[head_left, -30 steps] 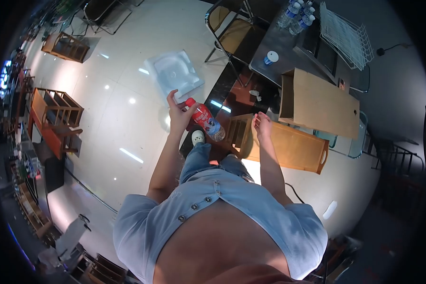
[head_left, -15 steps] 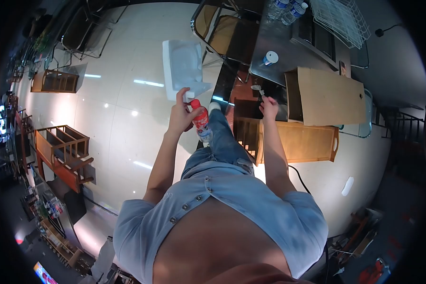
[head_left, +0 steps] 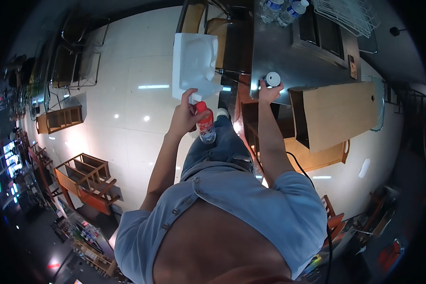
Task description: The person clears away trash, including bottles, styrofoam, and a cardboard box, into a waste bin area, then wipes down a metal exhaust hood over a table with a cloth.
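Clutching the bottle (head_left: 207,128), the left hand (head_left: 181,120) has thumb and fingers clamped just below the red cap, right above the jeans (head_left: 213,149)! Its index finger sticks out at the lower edge of the white tray (head_left: 188,54), and whether that is gripped too, I cannot tell. Across to the right hand (head_left: 270,95): thumb on one side of the cup (head_left: 272,79), fingers on the other, right at the near edge of the dark table (head_left: 274,54); how firmly they press, I cannot tell. Beside that forearm sits the cardboard box (head_left: 338,116), with water bottles (head_left: 293,13) at the table's far end.
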`<action>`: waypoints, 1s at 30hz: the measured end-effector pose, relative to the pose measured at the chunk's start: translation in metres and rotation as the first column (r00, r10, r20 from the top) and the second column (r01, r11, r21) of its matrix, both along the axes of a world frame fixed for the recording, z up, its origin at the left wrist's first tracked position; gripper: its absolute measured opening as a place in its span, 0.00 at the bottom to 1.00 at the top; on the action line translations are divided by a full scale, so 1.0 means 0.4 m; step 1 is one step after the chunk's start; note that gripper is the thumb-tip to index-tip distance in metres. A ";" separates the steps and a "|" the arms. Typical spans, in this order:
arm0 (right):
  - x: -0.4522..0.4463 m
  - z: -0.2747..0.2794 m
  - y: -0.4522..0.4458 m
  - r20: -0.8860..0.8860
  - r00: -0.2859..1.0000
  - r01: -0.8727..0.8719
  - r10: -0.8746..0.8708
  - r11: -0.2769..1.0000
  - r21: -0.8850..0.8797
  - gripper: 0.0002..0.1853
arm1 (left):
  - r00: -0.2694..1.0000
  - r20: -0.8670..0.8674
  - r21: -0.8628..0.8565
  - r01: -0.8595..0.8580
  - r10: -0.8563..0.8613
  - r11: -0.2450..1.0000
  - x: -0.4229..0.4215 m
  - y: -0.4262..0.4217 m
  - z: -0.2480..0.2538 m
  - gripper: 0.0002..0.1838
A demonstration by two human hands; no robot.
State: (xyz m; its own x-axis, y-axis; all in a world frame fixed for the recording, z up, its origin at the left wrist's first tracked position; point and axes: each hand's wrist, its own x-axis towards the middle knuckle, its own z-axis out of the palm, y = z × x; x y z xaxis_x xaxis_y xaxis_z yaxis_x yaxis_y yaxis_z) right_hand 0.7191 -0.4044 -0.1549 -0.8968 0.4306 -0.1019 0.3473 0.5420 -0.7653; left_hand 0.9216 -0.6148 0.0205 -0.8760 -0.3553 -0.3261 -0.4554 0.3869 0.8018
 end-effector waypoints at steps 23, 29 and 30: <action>-0.001 -0.022 0.061 -0.185 0.982 -0.084 0.028 0.951 -0.299 0.34 | 0.958 0.135 0.171 0.227 -0.251 0.959 -0.204 -0.160 0.010 0.42; -0.049 0.001 -0.016 -0.060 0.998 -0.001 -0.001 1.000 -0.020 0.35 | 0.949 0.165 0.112 0.251 -0.267 0.961 -0.186 -0.181 -0.010 0.42; -0.051 -0.027 -0.021 -0.068 0.998 -0.008 0.007 1.000 -0.016 0.36 | 0.951 0.147 0.109 0.258 -0.272 0.960 -0.186 -0.183 -0.006 0.42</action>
State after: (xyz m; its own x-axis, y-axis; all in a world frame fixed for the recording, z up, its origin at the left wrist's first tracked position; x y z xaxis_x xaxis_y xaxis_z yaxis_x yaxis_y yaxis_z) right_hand 0.6986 -0.4127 -0.1655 -0.9049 0.4230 -0.0474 0.2903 0.5319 -0.7954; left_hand 0.8472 -0.6879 0.0180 -0.8687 -0.0814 -0.4886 -0.4708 0.4424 0.7633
